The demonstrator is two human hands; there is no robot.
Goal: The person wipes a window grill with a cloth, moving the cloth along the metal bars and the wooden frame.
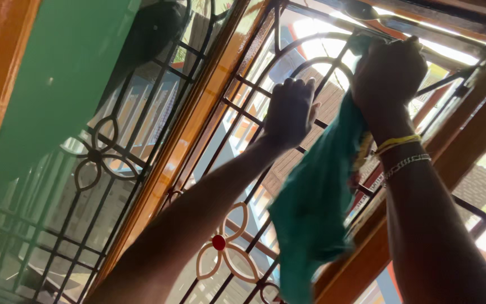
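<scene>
Overhead: right hand (pixel 388 76) clenched on green cloth (pixel 316 202) at top of window grille (pixel 237 112), cloth hanging down. Left hand (pixel 289 112) gripping a grille bar, beside it. No containers seen.

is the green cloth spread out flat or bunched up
Bunched up. The right hand grips the green cloth in a fist near the top of the window grille, and the rest hangs down in loose folds.

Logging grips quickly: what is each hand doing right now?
Left hand: closed around a bar of the window grille.
Right hand: closed, holding a green cloth against the upper grille.
</scene>
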